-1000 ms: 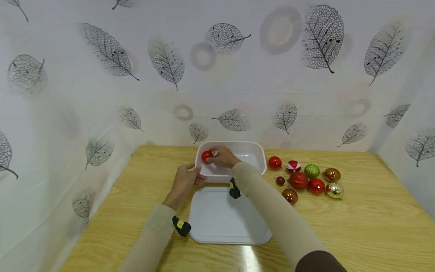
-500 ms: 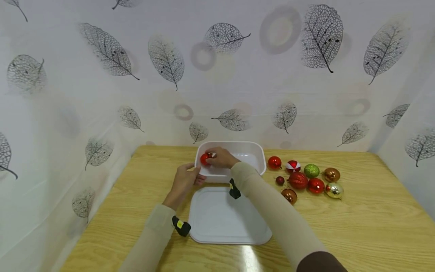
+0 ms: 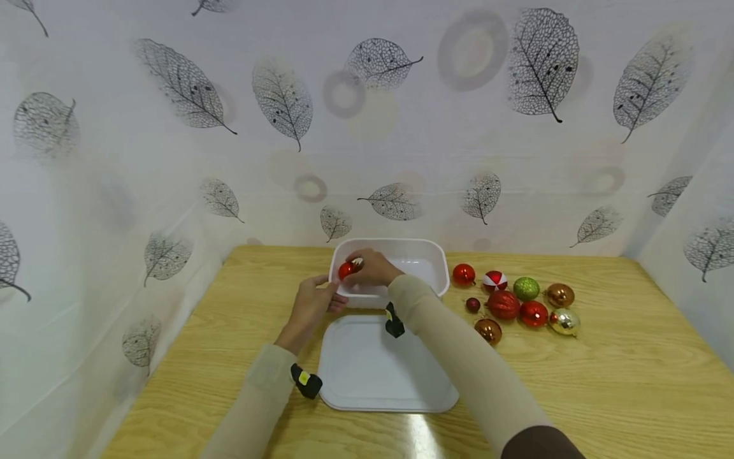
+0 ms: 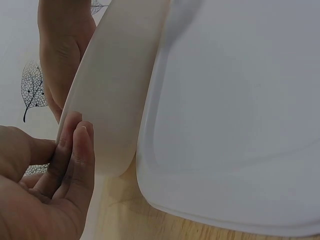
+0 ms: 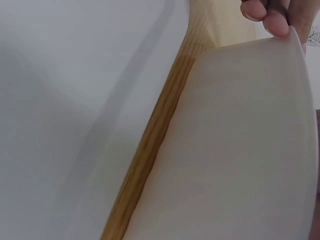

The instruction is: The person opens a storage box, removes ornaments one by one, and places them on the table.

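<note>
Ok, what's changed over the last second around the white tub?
The right hand, holding the red bauble, has sunk a little lower into the white tub, at its left end. The left hand still grips the tub's near left corner. The lid and loose baubles have not moved.

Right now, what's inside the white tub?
Inside the white tub, the right hand holds a red bauble at its left end. The floor under hand and forearm is hidden.
</note>
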Action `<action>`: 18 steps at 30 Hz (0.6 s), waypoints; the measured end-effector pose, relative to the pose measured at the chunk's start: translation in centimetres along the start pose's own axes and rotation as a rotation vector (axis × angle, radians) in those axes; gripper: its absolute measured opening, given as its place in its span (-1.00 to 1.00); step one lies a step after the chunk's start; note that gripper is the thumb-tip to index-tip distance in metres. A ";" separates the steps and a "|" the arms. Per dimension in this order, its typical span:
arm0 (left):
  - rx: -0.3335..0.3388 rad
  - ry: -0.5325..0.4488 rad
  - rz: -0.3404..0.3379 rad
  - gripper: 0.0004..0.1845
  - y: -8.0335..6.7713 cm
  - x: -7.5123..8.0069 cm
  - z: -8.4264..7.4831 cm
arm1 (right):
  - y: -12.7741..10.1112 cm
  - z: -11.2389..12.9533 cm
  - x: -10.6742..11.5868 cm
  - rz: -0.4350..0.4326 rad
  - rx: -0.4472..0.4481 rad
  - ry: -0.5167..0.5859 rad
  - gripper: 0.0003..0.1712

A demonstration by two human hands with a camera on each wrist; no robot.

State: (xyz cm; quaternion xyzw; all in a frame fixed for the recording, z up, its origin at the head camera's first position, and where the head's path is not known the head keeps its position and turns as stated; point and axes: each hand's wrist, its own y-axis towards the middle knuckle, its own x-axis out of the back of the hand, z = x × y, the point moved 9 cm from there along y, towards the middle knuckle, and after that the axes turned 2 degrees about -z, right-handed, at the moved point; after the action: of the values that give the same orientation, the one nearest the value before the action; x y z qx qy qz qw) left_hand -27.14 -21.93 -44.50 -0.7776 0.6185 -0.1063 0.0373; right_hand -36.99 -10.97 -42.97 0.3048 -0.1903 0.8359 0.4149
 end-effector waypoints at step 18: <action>0.007 0.031 -0.008 -0.54 -0.1 0.0 -0.1 | -0.2 -0.7 -0.3 0.022 -0.038 0.065 -0.34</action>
State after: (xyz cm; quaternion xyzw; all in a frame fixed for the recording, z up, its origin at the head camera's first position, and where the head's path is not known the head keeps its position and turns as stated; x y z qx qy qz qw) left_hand -27.04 -21.90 -44.42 -0.7782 0.6156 -0.1206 0.0301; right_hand -36.95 -10.61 -43.69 0.2675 -0.1958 0.8461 0.4175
